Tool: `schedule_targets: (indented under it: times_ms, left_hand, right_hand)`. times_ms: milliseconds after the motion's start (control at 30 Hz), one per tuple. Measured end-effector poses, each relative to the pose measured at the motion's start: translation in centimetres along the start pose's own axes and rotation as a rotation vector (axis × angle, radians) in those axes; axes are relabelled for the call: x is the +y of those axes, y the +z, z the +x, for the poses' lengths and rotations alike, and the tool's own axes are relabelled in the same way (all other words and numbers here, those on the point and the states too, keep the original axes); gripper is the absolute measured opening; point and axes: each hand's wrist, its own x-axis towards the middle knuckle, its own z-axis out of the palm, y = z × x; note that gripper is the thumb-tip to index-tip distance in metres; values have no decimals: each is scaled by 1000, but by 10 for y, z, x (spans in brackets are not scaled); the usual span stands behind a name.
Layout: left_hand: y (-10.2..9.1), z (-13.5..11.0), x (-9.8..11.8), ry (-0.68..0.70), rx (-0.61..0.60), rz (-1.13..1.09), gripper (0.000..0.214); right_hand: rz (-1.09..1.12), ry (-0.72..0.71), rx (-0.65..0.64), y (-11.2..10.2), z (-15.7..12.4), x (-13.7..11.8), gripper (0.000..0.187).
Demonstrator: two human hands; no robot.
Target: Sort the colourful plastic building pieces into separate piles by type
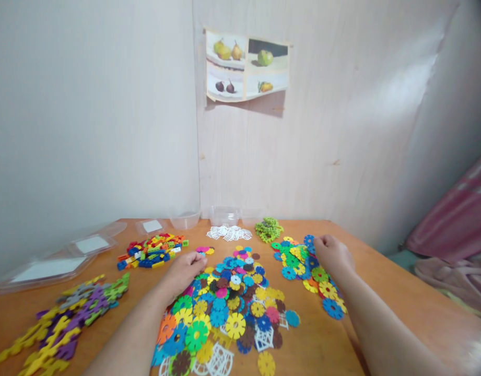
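Note:
My left hand has its fingers curled together above the left edge of the large central heap of notched, flower-shaped plastic discs. Whatever it may hold is hidden. A few small pink and yellow discs lie just beyond its fingertips. On the right, my right hand is closed over a smaller pile of larger notched discs. Its fingertips meet a blue notched disc, which appears pinched at its edge. White openwork plastic pieces lie among the central discs.
Colourful building blocks and long jagged interlocking pieces lie at left. White pieces, a green pile and clear containers stand along the back. Clear lids rest on the left of the wooden table.

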Motion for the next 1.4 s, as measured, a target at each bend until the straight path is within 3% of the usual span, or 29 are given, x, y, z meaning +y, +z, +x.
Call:
schedule_targets:
  times_ms: [200, 400, 500, 667, 767, 900, 1033, 1133, 1400]
  left_hand:
    - [0, -2, 4, -9, 4, -5, 37]
    - [0, 0, -1, 11, 16, 30, 35]
    - [1, 0, -1, 15, 24, 30, 34]
    - [3, 2, -3, 8, 40, 16, 31]
    - [3, 2, -4, 18, 31, 1, 31]
    - [2, 0, -1, 19, 32, -10, 23]
    - [3, -2, 0, 8, 39, -12, 20]
    - [4, -2, -1, 6, 42, -14, 21]
    - [4, 2, -4, 12, 31, -35, 27]
  right_hand:
    - [55, 61, 30, 8, 7, 9, 37]
    - [149, -53, 53, 10, -9, -9, 32]
    - [256, -240, 1, 16, -37, -34, 28]
    - [387, -718, -298, 20, -117, -84, 21]
    - [381, -981, -454, 17, -161, -105, 16]
    - [258, -1176, -511, 17, -194, -117, 18]
    - [164, -1198, -487, 24, -201, -120, 27]
    - [138, -1191, -464, 29, -200, -120, 19]
    - [195, -1147, -355, 25, -185, -116, 24]
